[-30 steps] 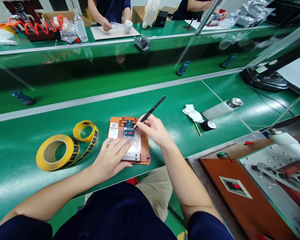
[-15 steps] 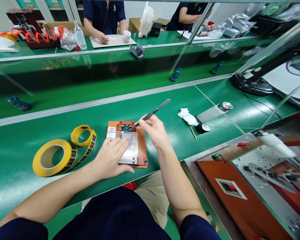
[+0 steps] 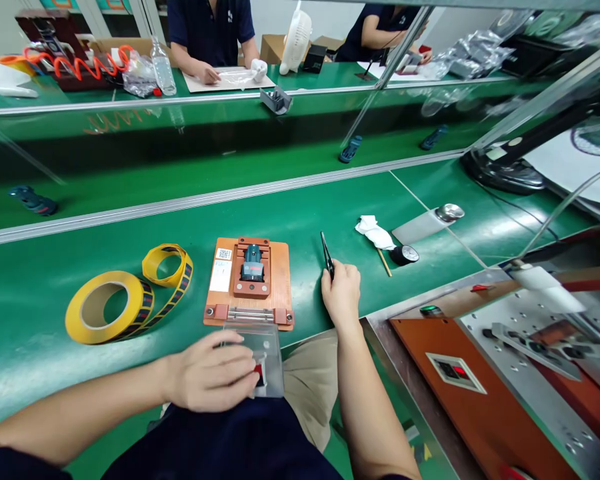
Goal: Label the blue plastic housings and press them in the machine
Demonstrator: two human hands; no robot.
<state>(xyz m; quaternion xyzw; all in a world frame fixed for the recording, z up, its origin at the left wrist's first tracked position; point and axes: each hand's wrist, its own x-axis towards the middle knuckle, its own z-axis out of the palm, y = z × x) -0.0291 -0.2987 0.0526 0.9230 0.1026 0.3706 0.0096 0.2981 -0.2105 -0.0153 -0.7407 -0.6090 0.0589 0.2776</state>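
Note:
My left hand [image 3: 215, 371] is closed over the clear plastic lid [image 3: 274, 360], which is folded back toward me past the table's front edge. That lid hangs from the hinge of a brown fixture board [image 3: 283, 270]. In the fixture's raised cradle lies a dark blue-green tool housing [image 3: 253, 261], with a grey and red label area on its front part. To the right, my right hand [image 3: 342, 293] grips black tweezers [image 3: 327, 256], their tip pointing away from me. A paper label [image 3: 221, 275] is stuck on the board's left side.
At left lies a yellow roll of stickers [image 3: 83, 313], its strip uncurled. A tissue-wrapped stick [image 3: 375, 233], a white bottle [image 3: 420, 227] and a black round cap [image 3: 405, 255] lie at right. Housings sit on the green conveyor [image 3: 190, 180]. A machine [image 3: 520, 360] stands at lower right; two co-workers sit opposite.
The clear lid has swung up off the housing and over toward me with my left hand. My right hand has moved away from the fixture to the right, still holding the tweezers.

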